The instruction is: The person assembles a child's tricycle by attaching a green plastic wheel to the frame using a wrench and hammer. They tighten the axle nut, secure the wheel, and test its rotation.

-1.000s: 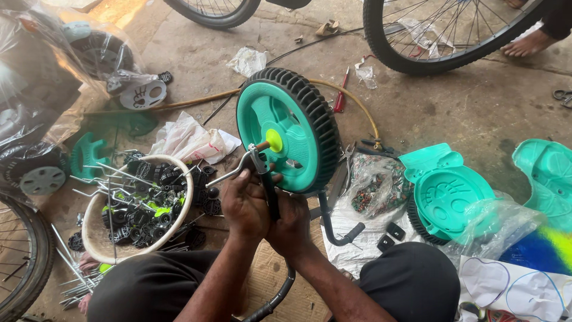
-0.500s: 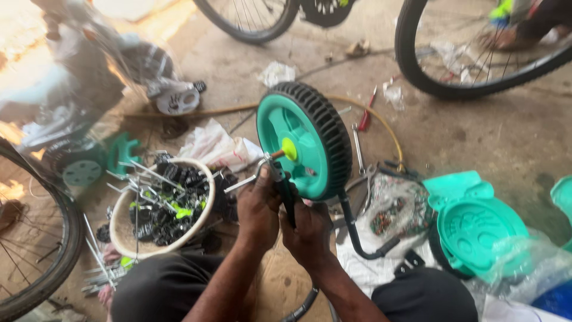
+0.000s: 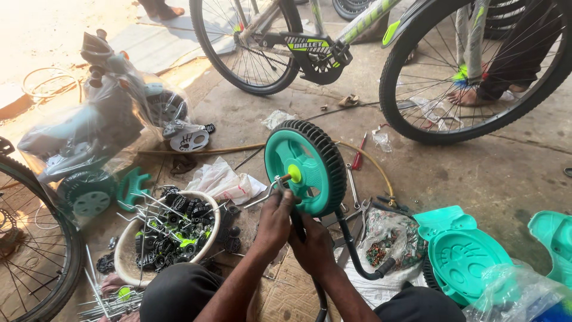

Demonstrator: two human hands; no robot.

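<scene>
Far left edge: black spoked bicycle wheel (image 3: 36, 250), partly cut off by the frame.

Upper left: pale blue ride-on toy wrapped in clear plastic (image 3: 89, 131), lying on the concrete floor (image 3: 476, 179).

Lower left: round white basin (image 3: 128, 259) holding black and lime-green small parts and bright metal rods; more rods lie on the floor just beside it.

Centre left: crumpled white plastic bag (image 3: 223, 182), between the basin and the wheel described next.

Centre: left hand (image 3: 275, 222), fingers curled closed around a slim silver metal tool (image 3: 262, 195) that reaches to the hub of the small teal plastic wheel with black ribbed tyre (image 3: 307, 167). The wheel stands upright on its edge, hub face toward the camera, with a yellow cap at its middle.

Centre, just right of it: right hand (image 3: 313, 244), fingers folded shut around a black bent tube (image 3: 357, 256) below the wheel; the two hands touch side by side.

Behind the wheel: red-handled screwdriver (image 3: 359, 152) on the floor.

Top: full-size bicycle (image 3: 333, 42) with black tyres, standing well beyond the work.

Lower right: clear bag of small mixed hardware (image 3: 387, 241), then a teal moulded plastic cover (image 3: 465, 256), lying flat.
</scene>
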